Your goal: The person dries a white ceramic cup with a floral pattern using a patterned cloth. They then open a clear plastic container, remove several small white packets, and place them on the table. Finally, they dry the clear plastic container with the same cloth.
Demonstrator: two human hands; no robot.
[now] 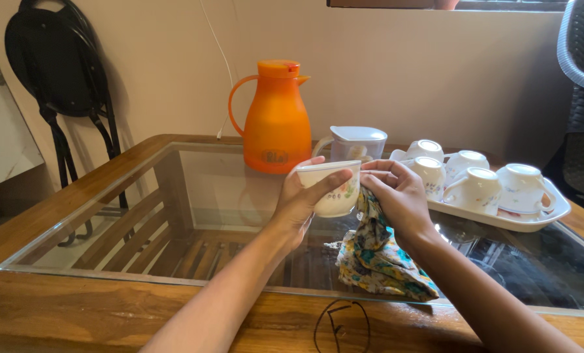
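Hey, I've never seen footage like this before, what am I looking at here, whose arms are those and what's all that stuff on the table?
There is no machine here. The single picture comes from a camera worn on a person's head, looking down, so the two bare arms reaching in from the bottom are that person's own.

The left hand holds a white cup with a floral print, fingers wrapped around its side. The right hand grips a flowered cloth against the cup; the cloth hangs down to the glass-topped wooden table.

Behind stand an orange jug with a handle and a clear pitcher with a white lid. To the right, a white tray carries more white cups, upside down.
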